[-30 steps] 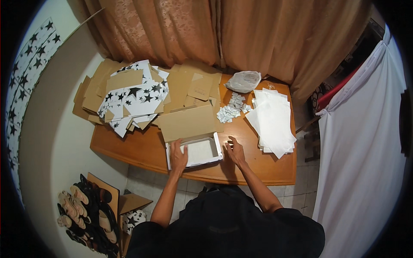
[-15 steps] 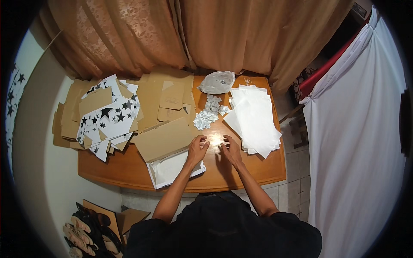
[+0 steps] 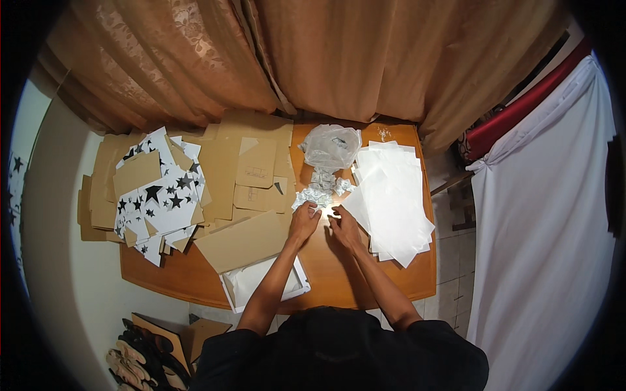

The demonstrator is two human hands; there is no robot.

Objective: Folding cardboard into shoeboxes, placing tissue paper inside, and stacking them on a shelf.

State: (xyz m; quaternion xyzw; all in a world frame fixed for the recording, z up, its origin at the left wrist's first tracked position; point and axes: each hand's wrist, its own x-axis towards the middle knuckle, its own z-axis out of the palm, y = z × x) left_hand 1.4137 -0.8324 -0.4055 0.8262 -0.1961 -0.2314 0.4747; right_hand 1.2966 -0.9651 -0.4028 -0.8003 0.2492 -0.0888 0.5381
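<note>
A heap of small silver-white packets [image 3: 321, 186] lies in the middle of the wooden table. My left hand [image 3: 304, 223] is at the near edge of this heap, its fingers bent and drawn together at the tips. A pale bit shows by those fingertips, too small to make out. Just to the right, my right hand [image 3: 345, 229] hovers with curled fingers, thumb and forefinger apart and nothing seen between them. Behind the heap sits a crumpled clear plastic bag [image 3: 331, 147] with a few packets inside.
On the right lies a stack of white sheets [image 3: 394, 202]. Cardboard pieces [image 3: 225, 176] and star-printed white card [image 3: 163, 189] cover the left. A flat cardboard piece [image 3: 241, 240] leans over an open white box [image 3: 295, 281] beside my left forearm. Brown curtains [image 3: 339, 58] hang behind the table [image 3: 404, 287].
Both hands have moved forward to the near edge of the packet heap. My left fingers have drawn closer together. The view has tilted, so the table sits lower in it.
</note>
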